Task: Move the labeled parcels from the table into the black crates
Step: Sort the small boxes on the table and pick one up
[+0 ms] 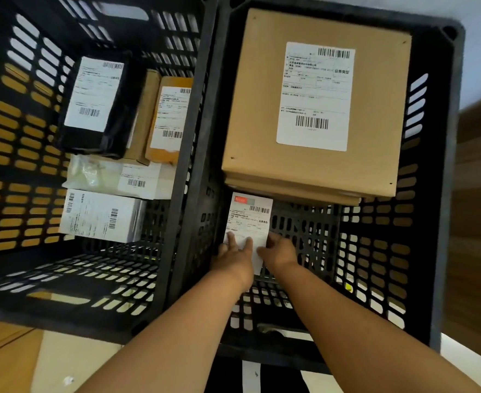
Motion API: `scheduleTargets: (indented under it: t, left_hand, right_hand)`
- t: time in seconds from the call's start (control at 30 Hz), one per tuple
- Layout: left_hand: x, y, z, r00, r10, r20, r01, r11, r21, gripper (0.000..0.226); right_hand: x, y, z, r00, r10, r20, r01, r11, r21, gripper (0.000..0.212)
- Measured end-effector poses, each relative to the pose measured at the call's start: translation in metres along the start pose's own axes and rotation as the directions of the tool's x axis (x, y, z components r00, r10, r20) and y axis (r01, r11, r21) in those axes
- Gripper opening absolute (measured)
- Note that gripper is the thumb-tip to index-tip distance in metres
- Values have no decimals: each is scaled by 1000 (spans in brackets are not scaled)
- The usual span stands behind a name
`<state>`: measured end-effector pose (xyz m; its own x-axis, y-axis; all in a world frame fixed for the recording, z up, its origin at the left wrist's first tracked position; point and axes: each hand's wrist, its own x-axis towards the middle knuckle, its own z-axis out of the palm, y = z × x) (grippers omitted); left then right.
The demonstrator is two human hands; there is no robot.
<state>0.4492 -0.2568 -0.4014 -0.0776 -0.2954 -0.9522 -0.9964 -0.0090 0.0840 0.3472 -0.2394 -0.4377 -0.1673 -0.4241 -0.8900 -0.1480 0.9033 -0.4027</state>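
Note:
Both my arms reach down into the right black crate (443, 194). My left hand (235, 253) lies with straight fingers on top of a small white labeled parcel (249, 217) near the crate's bottom. My right hand (279, 252) holds the same parcel by its right edge, fingers curled at the side. Above it in this crate lie flat brown cardboard boxes (381, 131) with a large shipping label. The left black crate (12, 114) contains a black bagged parcel (97, 100), a brown parcel (168, 117) and white parcels (100, 215).
The two crates stand side by side, sharing a middle wall (194, 165). A wooden floor (4, 344) shows at the lower left and a wooden surface (477, 194) at the right. A black-and-white striped item (262, 378) lies below the right crate.

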Motion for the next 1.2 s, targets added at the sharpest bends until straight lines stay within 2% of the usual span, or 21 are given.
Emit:
scheduleTargets:
  t: [0.2,0.33,0.5,0.73,0.83,0.9,0.97,1.0,1.03,1.1,1.2]
  left_hand:
    - [-5,1,-3,999,17,-38,-14,995,94,90]
    - [-12,-2,-6,997,31,-69,-24,995,96,86]
    - [-35,1,-21,989,57,-136,-60,998,-21,79]
    - [-39,3,-27,987,-76,-139,50,981,-186,77]
    - [-21,1,-21,984,-94,-148,52,962,-269,85]
    - [-8,0,-15,983,-92,-160,37,947,-319,80]
    - [3,-2,-7,974,-49,-223,-11,965,-261,58]
    - [10,-4,-3,958,-34,-286,-17,984,-176,56]
    - [16,-7,2,948,-38,-315,-15,986,-166,64]
    - [23,-10,6,947,-57,-317,-9,979,-205,71]
    - [22,-9,3,946,-72,-317,11,982,-191,65]
  right_hand:
    - [-2,-1,-14,994,-93,49,96,994,-52,60]
    - [-12,-9,-27,997,-69,20,70,996,-60,68]
    - [-32,-18,-47,998,-69,-3,69,995,-70,62]
    - [-43,-15,-43,992,-68,111,86,983,-163,53]
    - [-28,-4,-26,983,-82,166,104,986,-131,62]
    - [-23,-1,-19,982,-72,175,93,989,-117,71]
    - [-19,1,-12,977,-90,195,114,987,-116,74]
    - [-18,2,-9,975,-99,200,127,983,-135,74]
    - [-18,2,-6,974,-113,198,144,978,-150,73]
    - [-20,1,-2,974,-126,190,158,973,-167,72]
    - [-16,2,-2,971,-119,206,159,970,-185,70]
